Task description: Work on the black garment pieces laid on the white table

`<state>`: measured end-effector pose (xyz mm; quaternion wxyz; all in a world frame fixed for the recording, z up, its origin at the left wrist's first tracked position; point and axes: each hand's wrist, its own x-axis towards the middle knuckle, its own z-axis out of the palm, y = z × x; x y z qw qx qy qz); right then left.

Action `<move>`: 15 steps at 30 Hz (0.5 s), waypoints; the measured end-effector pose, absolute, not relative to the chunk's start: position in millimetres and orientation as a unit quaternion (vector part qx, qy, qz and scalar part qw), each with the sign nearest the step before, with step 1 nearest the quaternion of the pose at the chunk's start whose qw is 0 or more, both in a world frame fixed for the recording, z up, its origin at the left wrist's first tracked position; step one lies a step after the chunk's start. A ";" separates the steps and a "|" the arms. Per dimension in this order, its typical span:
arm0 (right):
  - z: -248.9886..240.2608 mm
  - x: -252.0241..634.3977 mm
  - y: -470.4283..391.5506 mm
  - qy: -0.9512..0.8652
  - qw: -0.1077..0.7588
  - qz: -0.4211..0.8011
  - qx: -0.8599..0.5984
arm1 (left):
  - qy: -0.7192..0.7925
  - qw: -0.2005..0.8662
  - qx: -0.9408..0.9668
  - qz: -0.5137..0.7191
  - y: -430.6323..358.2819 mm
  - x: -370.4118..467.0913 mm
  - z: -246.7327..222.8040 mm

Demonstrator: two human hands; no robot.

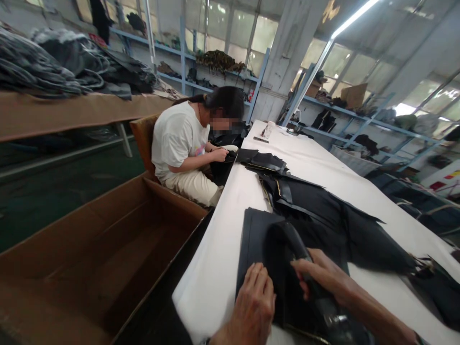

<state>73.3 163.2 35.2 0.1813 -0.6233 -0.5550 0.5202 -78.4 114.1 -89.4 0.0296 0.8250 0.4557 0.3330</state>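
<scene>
Left hand flat, open on dark cloth piece; right hand grips its fold. One piece under both hands.

Head camera looks forward-down along the table.

Left hand flat, palm down; right hand curled, fingers pinched.

text: none legible | labels: none legible | signs: none legible
</scene>
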 end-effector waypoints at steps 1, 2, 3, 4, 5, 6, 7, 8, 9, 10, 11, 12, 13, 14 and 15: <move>32.1 73.8 168.4 -0.549 0.183 0.520 -0.628 | 0.461 0.033 0.824 0.328 113.2 -78.9 -87.9; 30.4 75.3 172.3 -0.546 0.186 0.518 -0.632 | 0.466 0.037 0.824 0.321 112.1 -79.5 -86.7; 30.2 77.6 174.4 -0.544 0.188 0.515 -0.635 | 0.469 0.040 0.825 0.313 110.8 -80.2 -85.7; 32.1 80.3 174.5 -0.545 0.189 0.510 -0.638 | 0.468 0.045 0.829 0.303 109.5 -80.9 -84.8; 36.0 83.2 172.3 -0.550 0.187 0.503 -0.640 | 0.465 0.052 0.833 0.295 108.2 -81.9 -84.0; 41.9 86.0 167.9 -0.558 0.182 0.493 -0.642 | 0.459 0.061 0.838 0.288 107.0 -82.9 -83.3; 49.6 88.3 161.5 -0.570 0.172 0.483 -0.642 | 0.452 0.073 0.842 0.284 105.9 -83.9 -82.9; 58.7 89.9 153.3 -0.583 0.160 0.471 -0.643 | 0.447 0.084 0.844 0.285 104.9 -84.8 -83.2; 68.6 90.9 143.6 -0.594 0.146 0.460 -0.644 | 0.445 0.093 0.843 0.289 104.1 -85.4 -84.1; 78.7 91.2 132.6 -0.609 0.128 0.445 -0.644 | 0.445 0.099 0.839 0.297 103.4 -85.7 -85.7; 88.1 91.2 120.6 -0.623 0.105 0.429 -0.645 | 0.447 0.103 0.833 0.308 102.9 -85.9 -87.9; 96.0 91.3 107.7 -0.637 0.079 0.409 -0.649 | 0.449 0.106 0.827 0.323 102.5 -85.9 -90.6; 101.8 92.0 94.1 -0.646 0.057 0.381 -0.658 | 0.449 0.108 0.819 0.341 102.2 -85.8 -93.4; 104.9 93.6 80.2 -0.651 0.040 0.349 -0.672 | 0.448 0.110 0.811 0.361 102.0 -85.9 -96.2; 105.2 96.3 66.4 -0.650 0.032 0.317 -0.690 | 0.445 0.112 0.804 0.378 102.0 -86.1 -98.6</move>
